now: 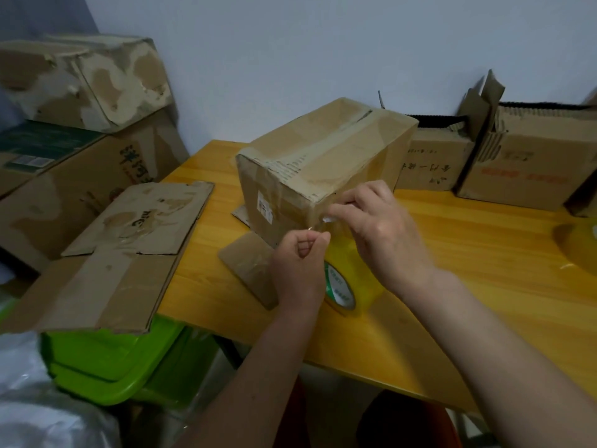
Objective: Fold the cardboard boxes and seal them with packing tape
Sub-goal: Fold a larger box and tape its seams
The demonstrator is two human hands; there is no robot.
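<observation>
A folded cardboard box (310, 163) stands on the yellow wooden table (484, 253), its top seam covered with clear tape and its bottom flaps splayed beneath it. A roll of clear packing tape (347, 282) with a green-and-white core hangs just in front of the box's near corner. My right hand (384, 231) pinches the tape strip against that corner. My left hand (298, 263) is curled and pinches the stretched tape strip just left of the roll.
A flattened box (129, 253) lies over the table's left edge above a green plastic bin (122, 360). Stacked boxes (80, 124) stand at the left. Two open boxes (517, 163) line the wall at the right. A second tape roll (578, 247) sits at the far right.
</observation>
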